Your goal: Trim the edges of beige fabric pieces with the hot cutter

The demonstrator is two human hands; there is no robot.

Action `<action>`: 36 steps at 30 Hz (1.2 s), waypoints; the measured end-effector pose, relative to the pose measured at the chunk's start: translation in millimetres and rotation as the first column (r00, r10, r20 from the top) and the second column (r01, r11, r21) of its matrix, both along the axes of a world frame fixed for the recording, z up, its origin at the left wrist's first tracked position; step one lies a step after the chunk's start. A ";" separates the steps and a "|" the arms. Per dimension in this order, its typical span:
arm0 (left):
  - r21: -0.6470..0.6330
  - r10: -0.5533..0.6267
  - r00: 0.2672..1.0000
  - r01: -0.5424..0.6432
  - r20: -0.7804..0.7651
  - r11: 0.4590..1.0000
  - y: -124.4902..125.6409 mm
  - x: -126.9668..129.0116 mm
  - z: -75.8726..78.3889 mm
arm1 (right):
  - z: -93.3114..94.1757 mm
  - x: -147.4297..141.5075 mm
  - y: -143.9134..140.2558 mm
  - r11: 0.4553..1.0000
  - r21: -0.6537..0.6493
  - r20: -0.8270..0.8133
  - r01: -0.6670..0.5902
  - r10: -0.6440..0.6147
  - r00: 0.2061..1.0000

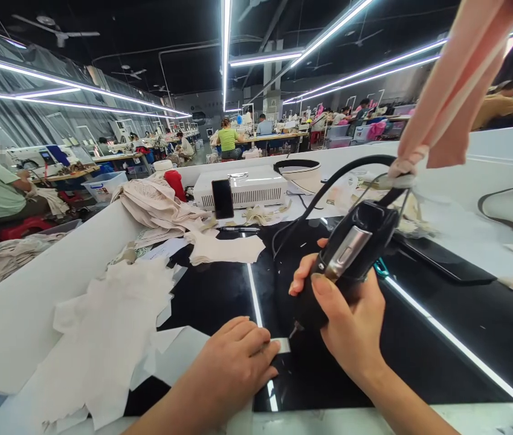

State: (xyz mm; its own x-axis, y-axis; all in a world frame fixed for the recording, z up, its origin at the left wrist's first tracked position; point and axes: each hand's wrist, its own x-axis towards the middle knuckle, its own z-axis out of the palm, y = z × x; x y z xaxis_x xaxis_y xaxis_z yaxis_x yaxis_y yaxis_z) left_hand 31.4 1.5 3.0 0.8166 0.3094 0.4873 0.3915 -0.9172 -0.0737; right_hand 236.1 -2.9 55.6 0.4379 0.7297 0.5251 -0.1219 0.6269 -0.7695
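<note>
My right hand [345,320] grips a black corded hand tool [351,254] with a silver trigger, its tip pointing down at the glossy black tabletop [442,314]. My left hand [233,362] lies flat on the table, fingers pressing a small pale strip [281,345] just beside the tool's tip. The tool's black cable [329,184] arcs up and back over the table. A pink cloth [455,90] hangs from above at the upper right, tied to the tool's hanger.
Cream fabric pieces [106,326] are heaped at the left of the table, more [156,205] further back. A white machine box [247,187] with a phone [222,198] leaning on it stands behind. Other people sit at sewing tables at left and in the distance.
</note>
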 end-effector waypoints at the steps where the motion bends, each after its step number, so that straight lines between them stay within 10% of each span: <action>1: -0.003 -0.001 1.000 0.001 0.004 1.000 -0.3 -0.4 -0.8 | 0.2 -0.3 -0.2 1.000 0.003 -0.001 0.000 0.000 1.000; 36: -0.042 0.010 1.000 -0.011 -0.027 0.999 -1.3 -2.1 -4.8 | -3.2 -6.4 -14.2 1.000 -0.006 0.026 -0.029 0.029 0.999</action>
State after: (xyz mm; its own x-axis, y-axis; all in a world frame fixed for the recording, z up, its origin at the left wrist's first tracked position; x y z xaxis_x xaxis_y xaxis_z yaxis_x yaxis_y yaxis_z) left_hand 29.3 0.2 -1.8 0.8258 0.3380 0.4514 0.3999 -0.9154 -0.0462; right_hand 229.7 -17.1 52.4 0.4031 0.7449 0.5317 -0.1196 0.6189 -0.7763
